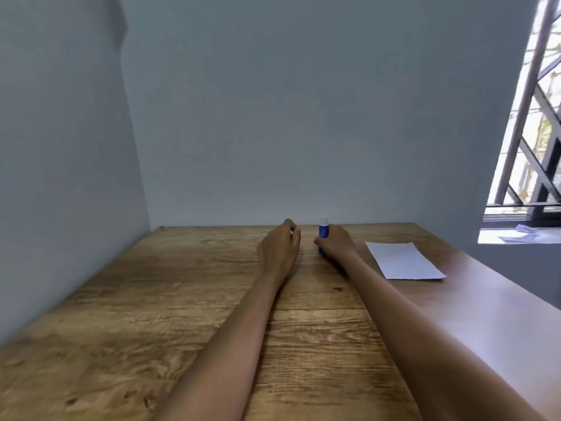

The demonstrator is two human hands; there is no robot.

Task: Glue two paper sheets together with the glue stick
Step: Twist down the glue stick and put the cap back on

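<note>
Gripping the blue glue stick (pixel 323 231) upright at centre frame, the right hand (pixel 337 242) wraps its barrel; the whitish top shows above. Just left, the left hand (pixel 280 242) is curled, something pale at its fingertips, perhaps the cap; I cannot tell. Paper (pixel 403 260) lies flat on the worktop (pixel 151 299), right of centre. Better to bring the stick over to it, steadying the sheet before spreading.

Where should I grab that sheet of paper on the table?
Take the paper by its near right corner, coming from the right side. It lies flat on the table, so that corner by the table's right edge is probably easiest to lift and pinch.
</note>
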